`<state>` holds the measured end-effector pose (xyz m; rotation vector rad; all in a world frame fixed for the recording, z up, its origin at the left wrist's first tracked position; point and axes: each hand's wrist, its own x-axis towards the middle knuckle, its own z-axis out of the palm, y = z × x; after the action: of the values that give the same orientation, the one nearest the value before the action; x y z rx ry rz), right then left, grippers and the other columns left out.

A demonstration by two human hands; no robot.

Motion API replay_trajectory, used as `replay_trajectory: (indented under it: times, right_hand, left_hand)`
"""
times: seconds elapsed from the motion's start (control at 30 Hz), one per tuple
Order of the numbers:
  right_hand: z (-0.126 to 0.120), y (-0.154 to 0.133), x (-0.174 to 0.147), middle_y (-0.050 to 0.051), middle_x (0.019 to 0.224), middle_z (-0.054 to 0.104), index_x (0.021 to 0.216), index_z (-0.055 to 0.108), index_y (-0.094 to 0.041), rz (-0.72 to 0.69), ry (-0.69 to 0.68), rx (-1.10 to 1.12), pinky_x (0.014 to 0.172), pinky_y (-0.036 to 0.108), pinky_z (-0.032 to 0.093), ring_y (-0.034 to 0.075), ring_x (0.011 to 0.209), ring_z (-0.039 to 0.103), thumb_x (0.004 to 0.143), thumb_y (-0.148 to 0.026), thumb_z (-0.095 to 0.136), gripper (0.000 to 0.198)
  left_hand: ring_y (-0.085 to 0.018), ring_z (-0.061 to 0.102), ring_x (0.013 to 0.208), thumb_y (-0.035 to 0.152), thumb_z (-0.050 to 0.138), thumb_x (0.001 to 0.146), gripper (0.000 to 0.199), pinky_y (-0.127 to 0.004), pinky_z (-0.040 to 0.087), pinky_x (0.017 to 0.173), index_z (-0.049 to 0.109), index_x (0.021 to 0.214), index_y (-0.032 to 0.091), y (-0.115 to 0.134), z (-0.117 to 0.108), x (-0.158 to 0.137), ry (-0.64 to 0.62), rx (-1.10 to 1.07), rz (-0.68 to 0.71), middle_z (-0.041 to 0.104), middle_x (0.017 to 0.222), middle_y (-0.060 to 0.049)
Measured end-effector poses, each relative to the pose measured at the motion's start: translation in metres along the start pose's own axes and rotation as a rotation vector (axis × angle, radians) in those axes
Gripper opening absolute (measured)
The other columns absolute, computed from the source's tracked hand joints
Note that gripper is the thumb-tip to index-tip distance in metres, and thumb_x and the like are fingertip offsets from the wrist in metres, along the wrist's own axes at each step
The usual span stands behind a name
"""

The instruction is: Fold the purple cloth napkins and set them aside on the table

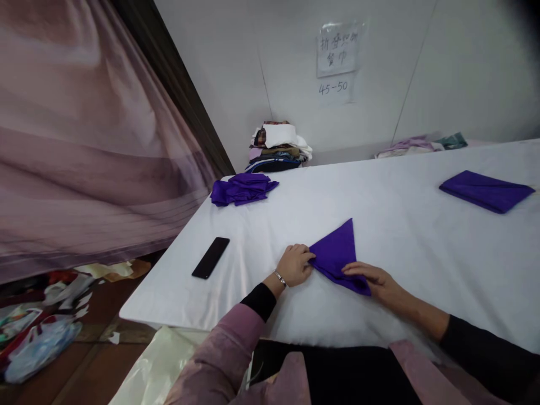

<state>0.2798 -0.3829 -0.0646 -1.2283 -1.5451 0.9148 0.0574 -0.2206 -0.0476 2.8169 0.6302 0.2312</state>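
A purple cloth napkin (335, 250) lies folded into a triangle on the white-covered table, one point facing away from me. At its left corner, my left hand (296, 264) has its fingertips closed on the fabric. My right hand (373, 278) rests on the lower right part, fingers stretched out over the cloth near that corner. The thumb of the right hand is mostly hidden. A bracelet (279, 278) is on my left wrist.
A crumpled purple cloth (242, 189) lies at the table's far left, with a black phone (211, 257) nearer me. At the right is a folded purple napkin (485, 191). Stacked clothes (278, 149) sit behind the table's far edge. A pink curtain (84, 124) hangs at left.
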Motion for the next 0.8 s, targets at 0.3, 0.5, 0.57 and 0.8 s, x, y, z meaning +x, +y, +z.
replay_trajectory:
  times: [0.3, 0.5, 0.57, 0.8]
  right_hand:
    - [-0.027, 0.005, 0.051, 0.004, 0.09, 0.069, 0.105, 0.064, -0.02, 0.452, 0.314, 0.471, 0.075, 0.035, 0.05, 0.019, 0.08, 0.063, 0.071, -0.034, 0.067, 0.036]
    - [-0.041, 0.015, 0.08, 0.001, 0.072, 0.065, 0.109, 0.059, -0.02, 0.57, 0.369, 0.382, 0.053, 0.026, 0.048, 0.014, 0.059, 0.058, 0.072, -0.019, 0.059, 0.037]
    - [-0.042, 0.016, 0.085, 0.001, 0.068, 0.062, 0.109, 0.057, -0.019, 0.599, 0.377, 0.359, 0.047, 0.025, 0.045, 0.013, 0.054, 0.056, 0.072, -0.017, 0.057, 0.037]
    - [-0.045, 0.02, 0.094, 0.0, 0.064, 0.059, 0.093, 0.058, -0.018, 0.663, 0.41, 0.392, 0.042, 0.022, 0.041, 0.011, 0.05, 0.052, 0.072, -0.014, 0.059, 0.022]
  left_hand:
    - [-0.017, 0.054, 0.086, 0.037, 0.056, 0.084, 0.019, -0.032, 0.038, 0.08, 0.068, 0.081, 0.024, -0.008, 0.01, 0.019, 0.09, -0.206, -0.213, 0.063, 0.084, 0.0]
    - [-0.016, 0.053, 0.075, 0.041, 0.048, 0.089, 0.034, -0.031, 0.036, 0.073, 0.064, 0.066, 0.021, -0.002, 0.012, 0.033, 0.097, -0.127, -0.328, 0.06, 0.071, 0.0]
    - [-0.016, 0.053, 0.074, 0.041, 0.047, 0.089, 0.035, -0.032, 0.036, 0.073, 0.062, 0.065, 0.021, -0.001, 0.012, 0.035, 0.09, -0.091, -0.346, 0.06, 0.071, 0.0]
    - [-0.016, 0.053, 0.074, 0.038, 0.048, 0.089, 0.033, -0.031, 0.035, 0.071, 0.061, 0.064, 0.02, -0.001, 0.012, 0.036, 0.067, -0.057, -0.332, 0.06, 0.071, 0.0]
